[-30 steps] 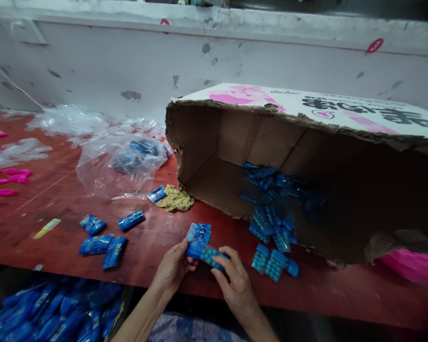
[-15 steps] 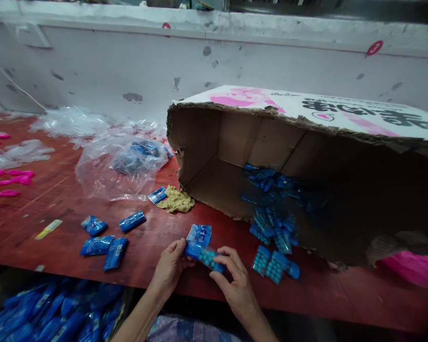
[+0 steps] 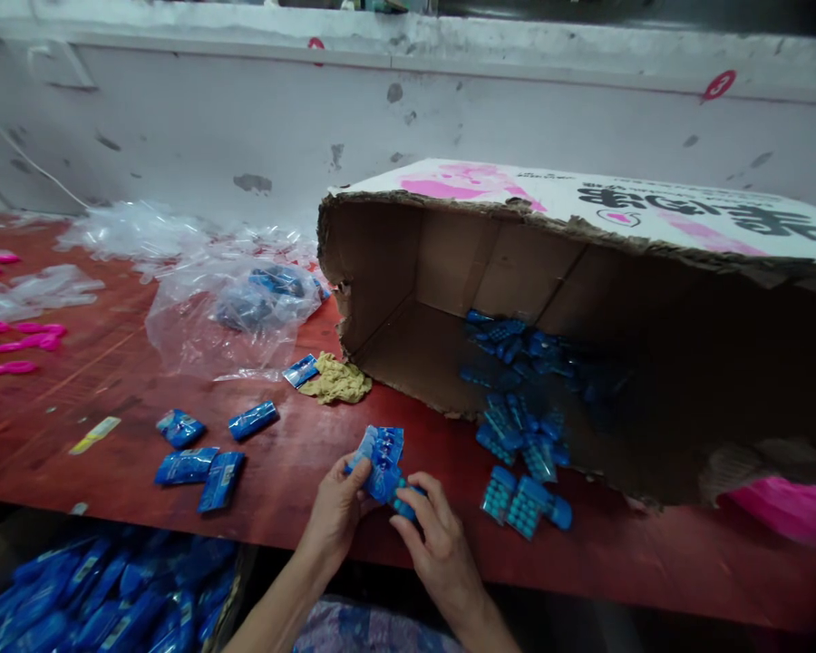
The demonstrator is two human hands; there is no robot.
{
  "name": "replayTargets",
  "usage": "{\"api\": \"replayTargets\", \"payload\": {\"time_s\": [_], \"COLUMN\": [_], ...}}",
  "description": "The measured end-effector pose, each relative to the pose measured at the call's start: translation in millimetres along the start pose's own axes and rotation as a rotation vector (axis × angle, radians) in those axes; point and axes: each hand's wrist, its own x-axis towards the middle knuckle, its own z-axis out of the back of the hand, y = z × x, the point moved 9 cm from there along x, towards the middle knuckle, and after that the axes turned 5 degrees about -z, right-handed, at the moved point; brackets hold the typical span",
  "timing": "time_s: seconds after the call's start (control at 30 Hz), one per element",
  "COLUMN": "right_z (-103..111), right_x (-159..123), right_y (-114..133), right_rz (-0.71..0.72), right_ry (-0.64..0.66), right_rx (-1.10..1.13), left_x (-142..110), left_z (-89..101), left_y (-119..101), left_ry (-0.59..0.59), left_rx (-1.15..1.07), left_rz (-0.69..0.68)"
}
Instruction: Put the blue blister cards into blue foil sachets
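My left hand (image 3: 338, 506) pinches a blue printed wrapper (image 3: 384, 453) between thumb and fingers, above the front of the table. In my right hand (image 3: 441, 542) is a small clear case of turquoise balls (image 3: 403, 502) with a blue end, held by thumb and fingertips. Part of the case lies inside the near end of the wrapper; how deep is hidden. Several wrapped blue packs (image 3: 220, 481) lie to the left on the table. Right of my right hand are more unwrapped cases of balls (image 3: 527, 505), by the opening of a cardboard box.
The torn-edged cardboard box (image 3: 381, 336) lies on its side at right, with blue cases inside. A yellowish cloth (image 3: 338, 379), a clear plastic bag (image 3: 183, 326) and pink pieces (image 3: 34, 342) are on the red table. Below the table's left edge, a container holds many blue packs (image 3: 119, 594).
The wrapper now covers more of the case, and fewer turquoise balls show. My two hands have come slightly closer together.
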Motion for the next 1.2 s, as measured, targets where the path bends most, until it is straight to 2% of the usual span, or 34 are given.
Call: {"api": "replayTargets", "payload": {"time_s": [0.1,0.17,0.23,0.33,0.43,0.6,0.73,0.83,0.97,1.2], "right_z": [-5,-8,-11,-19,-26,-26,-32,-33,-29,-31], "right_x": [-3,-3,0,4,6,9,8,9,11,9], "right_y": [2,6,5,-11,-26,-31,-24,-19,-19,-26], "right_rz": [-0.008,-0.009,-0.055,-0.258,-0.403,-0.379,-0.376,-0.354,-0.337,-0.342], "right_ry": [-0.061,-0.048,0.009,0.082,0.111,0.171,0.32,0.376,0.353,0.286], "right_rx": [-0.04,0.045,0.222,0.578,0.841,0.899,0.984,1.026,1.064,1.101], "left_x": [-4,-4,-5,-7,-9,-16,-21,-26,-28,-28], "left_z": [-8.1,-10.3,-9.9,-8.0,-14.1,-29.6,-37.9,-43.6,-46.4,-36.8], "left_y": [7,10,13,14,10,6,5,7,12,23], "left_ry": [0.03,0.059,0.097,0.165,0.306,0.557,0.654,0.698,0.667,0.425], "left_rx": [-0.021,-0.045,-0.066,-0.087,-0.135,-0.178,-0.198,-0.185,-0.179,-0.216], "left_rz": [0.081,0.133,0.198,0.283,0.295,0.313,0.313,0.335,0.346,0.29]}}
